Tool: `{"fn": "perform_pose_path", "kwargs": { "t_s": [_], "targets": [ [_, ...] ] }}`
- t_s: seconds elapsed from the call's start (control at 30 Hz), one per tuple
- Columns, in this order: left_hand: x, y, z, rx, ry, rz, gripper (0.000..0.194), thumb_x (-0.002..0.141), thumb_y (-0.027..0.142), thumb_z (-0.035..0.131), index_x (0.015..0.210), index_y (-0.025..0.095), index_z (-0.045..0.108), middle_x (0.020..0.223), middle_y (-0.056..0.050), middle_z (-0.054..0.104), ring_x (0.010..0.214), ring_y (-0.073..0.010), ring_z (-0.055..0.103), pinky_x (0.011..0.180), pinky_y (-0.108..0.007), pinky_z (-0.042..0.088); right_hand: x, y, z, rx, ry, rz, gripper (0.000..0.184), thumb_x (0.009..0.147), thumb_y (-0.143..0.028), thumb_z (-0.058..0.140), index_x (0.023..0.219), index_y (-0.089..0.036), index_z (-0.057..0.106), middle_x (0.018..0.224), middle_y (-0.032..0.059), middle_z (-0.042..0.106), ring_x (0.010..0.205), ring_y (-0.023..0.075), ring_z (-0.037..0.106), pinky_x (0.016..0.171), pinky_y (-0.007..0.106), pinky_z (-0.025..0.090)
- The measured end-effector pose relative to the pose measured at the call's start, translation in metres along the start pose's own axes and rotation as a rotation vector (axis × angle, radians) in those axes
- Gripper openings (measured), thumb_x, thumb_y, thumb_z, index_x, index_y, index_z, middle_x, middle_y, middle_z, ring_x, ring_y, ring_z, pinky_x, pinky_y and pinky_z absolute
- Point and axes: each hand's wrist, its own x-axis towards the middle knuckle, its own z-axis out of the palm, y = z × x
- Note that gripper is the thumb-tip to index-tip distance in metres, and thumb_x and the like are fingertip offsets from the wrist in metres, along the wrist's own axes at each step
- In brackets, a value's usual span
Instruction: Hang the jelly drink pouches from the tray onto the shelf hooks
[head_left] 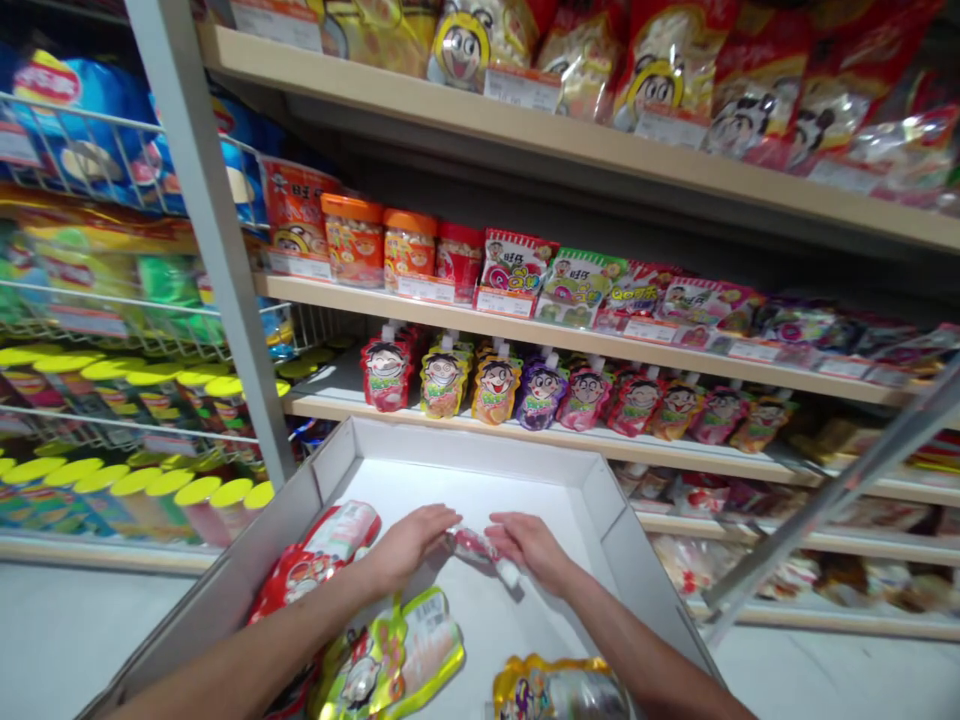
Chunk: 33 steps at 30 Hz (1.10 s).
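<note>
Inside a white open box [480, 458], a small red and silver spouted pouch [472, 545] with a white cap lies between my two hands. My left hand [416, 543] is on its left, fingers stretched out, fingertips close to the pouch's end. My right hand [534, 552] is on the other side, fingers extended and apart near the spout. Whether either hand touches the pouch I cannot tell. Below my left forearm lie red pouches [341, 530] and a yellow-green pouch [424, 650]. A golden pouch [551, 690] is at the box's near edge.
Spouted pouches [442, 382] stand in a row on the shelf [525, 437] behind the box. Above them are orange-lidded jars [352, 240] and gummy bags [581, 285]. A grey post [210, 230] rises at left, beside yellow-lidded cans [199, 490]. A slanted metal bar [817, 510] is at right.
</note>
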Motion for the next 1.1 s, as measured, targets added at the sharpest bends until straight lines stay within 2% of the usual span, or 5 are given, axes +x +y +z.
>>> {"fn": "perform_pose_path", "kwargs": {
  "t_s": [0.2,0.4,0.77,0.93,1.1],
  "targets": [
    [0.008,0.010,-0.003,-0.620,0.080,-0.334,0.043,0.074,0.046,0.036,0.094,0.011,0.054,0.067,-0.002,0.057,0.056,-0.0109,0.047,0.051,-0.022,0.039,-0.004,-0.021,0.002,0.160,-0.080,-0.091,0.029,0.070,-0.041,0.047,0.086,-0.018,0.055,0.090,0.0053,0.059,0.081,0.0144,0.055,0.068,0.027,0.043],
    [0.010,0.025,-0.002,-0.868,0.078,-0.411,0.045,0.066,0.049,0.047,0.086,0.010,0.054,0.065,-0.001,0.055,0.052,-0.0076,0.040,0.048,-0.019,0.032,0.002,-0.015,0.024,-0.078,-0.006,-0.178,0.030,0.067,-0.038,0.050,0.087,-0.016,0.054,0.076,0.0030,0.059,0.064,0.0133,0.054,0.047,0.022,0.044],
    [0.022,0.020,0.010,-0.659,-0.059,-0.574,0.045,0.057,0.054,0.050,0.067,0.011,0.056,0.055,0.001,0.052,0.048,-0.0086,0.042,0.042,-0.018,0.029,0.004,-0.013,0.015,-0.109,0.146,-0.169,0.030,0.064,-0.041,0.046,0.075,-0.014,0.053,0.064,0.0008,0.054,0.058,0.0146,0.053,0.042,0.025,0.045],
    [0.049,0.028,0.029,-0.675,0.094,-0.605,0.035,0.057,0.044,0.052,0.064,0.010,0.058,0.049,0.001,0.050,0.046,-0.0089,0.045,0.044,-0.020,0.034,0.002,-0.019,-0.002,-0.061,0.213,-0.179,0.033,0.064,-0.042,0.044,0.080,-0.014,0.052,0.070,0.0035,0.057,0.063,0.0171,0.053,0.041,0.025,0.045],
    [0.100,0.064,0.037,-0.722,0.180,-0.479,0.024,0.066,0.029,0.046,0.066,0.009,0.059,0.054,-0.001,0.054,0.049,-0.0088,0.047,0.048,-0.020,0.038,0.004,-0.045,-0.046,-0.089,0.353,-0.289,0.038,0.064,-0.043,0.044,0.089,-0.016,0.050,0.078,0.0040,0.058,0.069,0.0187,0.054,0.042,0.026,0.046]
  ]
}}
